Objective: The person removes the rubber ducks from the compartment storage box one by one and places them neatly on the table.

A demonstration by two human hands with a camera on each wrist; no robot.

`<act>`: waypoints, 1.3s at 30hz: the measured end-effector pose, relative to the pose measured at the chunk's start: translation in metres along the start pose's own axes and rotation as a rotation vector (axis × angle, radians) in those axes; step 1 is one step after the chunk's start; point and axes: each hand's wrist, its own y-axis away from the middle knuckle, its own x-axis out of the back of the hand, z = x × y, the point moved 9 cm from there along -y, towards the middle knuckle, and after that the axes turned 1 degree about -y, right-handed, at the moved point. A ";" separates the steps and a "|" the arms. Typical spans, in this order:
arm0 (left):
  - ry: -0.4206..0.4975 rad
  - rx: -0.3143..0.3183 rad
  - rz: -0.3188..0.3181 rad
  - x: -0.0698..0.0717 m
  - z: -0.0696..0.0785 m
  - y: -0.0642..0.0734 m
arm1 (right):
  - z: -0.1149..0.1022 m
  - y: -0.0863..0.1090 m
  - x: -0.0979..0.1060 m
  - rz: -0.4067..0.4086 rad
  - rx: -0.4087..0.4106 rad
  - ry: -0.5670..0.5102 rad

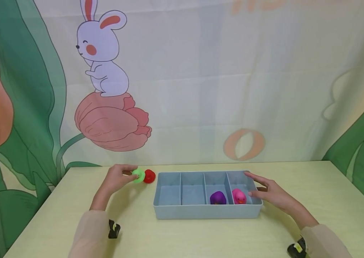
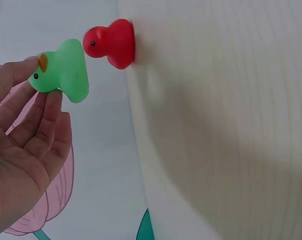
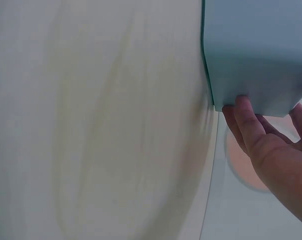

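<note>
My left hand point(image 1: 117, 178) pinches a light green rubber duck point(image 2: 65, 70) by its head, between thumb and fingers. The duck is held a little above the table, its base off the surface. Close beside it, a red rubber duck point(image 2: 113, 44) stands on the tabletop. At the right end of a grey-blue divided box point(image 1: 206, 212), my right hand point(image 1: 273, 195) grips the end wall, with fingers against the outside and a digit over the rim. A pink rubber duck point(image 1: 239, 196) sits in the rightmost compartment. The compartment left of it holds a purple duck point(image 1: 218, 198).
The pale wooden table point(image 1: 201, 238) ends at a printed curtain point(image 1: 182, 89) just behind the box and ducks. Nothing lies in the two left compartments of the box. Each sleeve has a small black item near the wrist.
</note>
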 end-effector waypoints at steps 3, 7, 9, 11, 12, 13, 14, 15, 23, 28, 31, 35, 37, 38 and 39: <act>0.001 0.041 -0.011 -0.002 -0.009 -0.003 | -0.001 0.000 -0.001 -0.004 0.004 -0.009; -0.023 0.094 -0.027 -0.004 -0.021 -0.005 | -0.001 -0.001 -0.002 -0.008 -0.002 -0.014; -0.037 0.113 -0.035 -0.004 -0.026 -0.007 | -0.001 -0.001 -0.003 -0.007 -0.009 -0.017; -0.042 0.140 -0.046 -0.005 -0.033 -0.009 | 0.000 -0.002 -0.003 -0.009 -0.009 -0.016; -0.043 0.155 -0.050 -0.006 -0.036 -0.009 | 0.000 -0.002 -0.003 -0.011 -0.008 -0.015; -0.044 0.169 -0.055 -0.006 -0.039 -0.010 | 0.000 -0.002 -0.003 -0.011 -0.008 -0.015; -0.043 0.184 -0.060 -0.007 -0.042 -0.011 | 0.000 -0.003 -0.003 -0.011 -0.008 -0.014; -0.046 0.191 -0.067 -0.007 -0.044 -0.011 | 0.000 -0.003 -0.003 -0.010 -0.009 -0.014; -0.073 0.211 -0.088 -0.010 -0.049 -0.013 | -0.001 -0.003 -0.003 -0.012 -0.016 -0.007; -0.074 0.208 -0.092 -0.011 -0.048 -0.013 | -0.001 -0.003 -0.002 -0.012 -0.020 -0.005; -0.063 0.213 -0.098 -0.012 -0.048 -0.014 | -0.001 -0.003 -0.001 -0.012 -0.018 -0.006; -0.055 0.216 -0.107 -0.014 -0.048 -0.015 | -0.001 -0.002 0.001 -0.013 -0.010 -0.003; -0.058 0.220 -0.113 -0.015 -0.048 -0.016 | 0.000 -0.002 0.001 -0.014 -0.007 -0.002; -0.058 0.226 -0.114 -0.016 -0.049 -0.016 | 0.000 -0.002 0.001 -0.014 -0.006 -0.003; -0.062 0.228 -0.116 -0.016 -0.049 -0.016 | 0.001 -0.002 0.002 -0.015 -0.007 -0.003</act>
